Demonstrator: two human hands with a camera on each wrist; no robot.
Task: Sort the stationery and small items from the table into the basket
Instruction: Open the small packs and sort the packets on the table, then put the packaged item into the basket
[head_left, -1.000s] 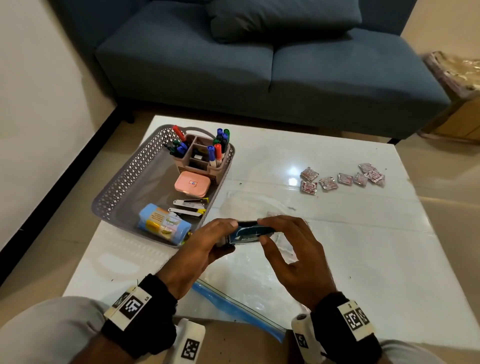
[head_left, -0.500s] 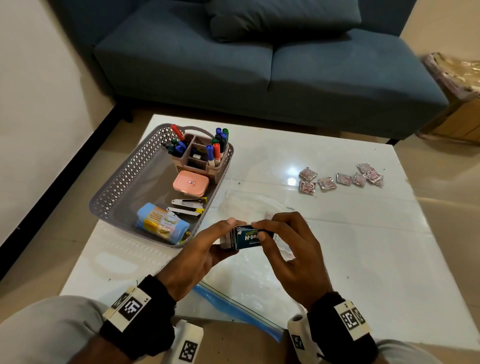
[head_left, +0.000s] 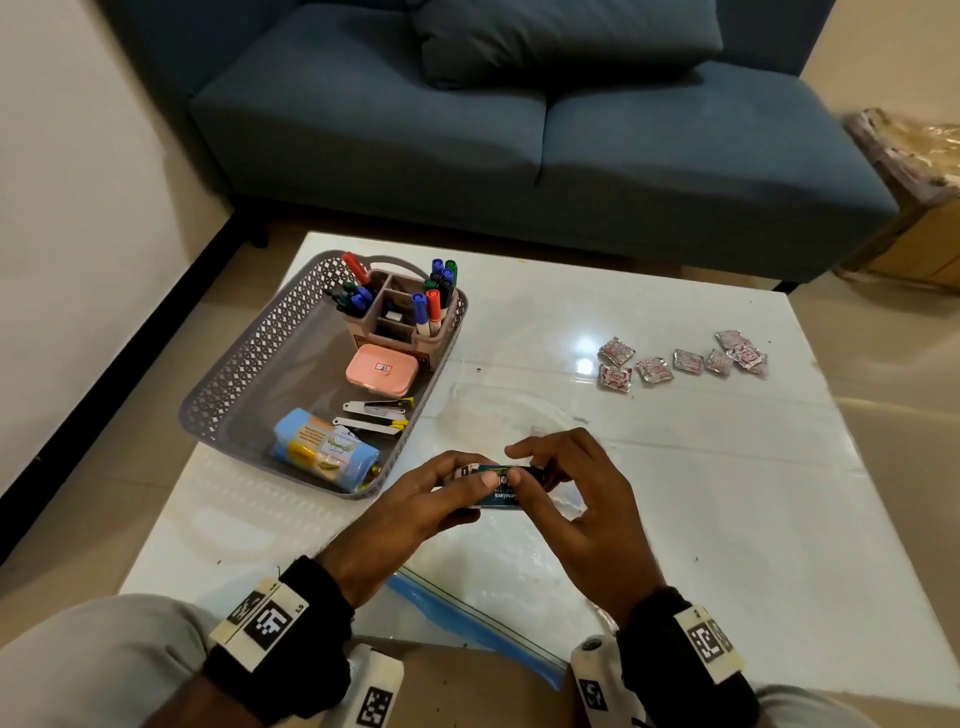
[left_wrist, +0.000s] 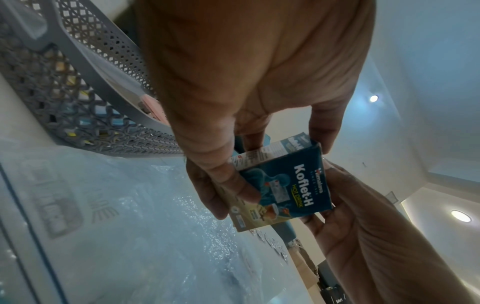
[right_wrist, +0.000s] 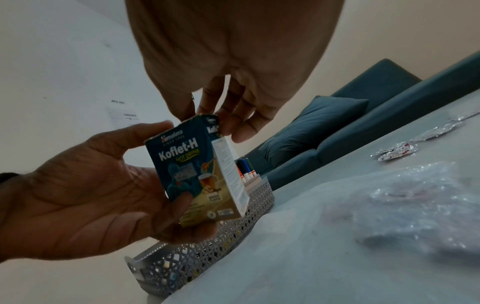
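Note:
A small blue Koflet-H carton (head_left: 501, 492) hangs just above the table, held between both hands. My left hand (head_left: 436, 491) grips its lower end, thumb on the printed face (left_wrist: 285, 185). My right hand (head_left: 543, 470) pinches the other end (right_wrist: 192, 164) with thumb and fingertips. The grey perforated basket (head_left: 234, 374) stands to the left of the hands. It holds a pen organiser (head_left: 400, 312), a pink case (head_left: 382, 366), two metal clippers (head_left: 376, 415) and a blue roll (head_left: 324, 449).
Several silver-red sachets (head_left: 680, 361) lie on the white table (head_left: 727, 493) at the right. A clear zip bag (head_left: 509, 415) with a blue strip (head_left: 467, 618) lies under the hands. A blue sofa (head_left: 519, 130) stands behind the table.
The carton has been turned between my hands, from its printed face showing to its narrow edge up. Both hands stay in the same spot.

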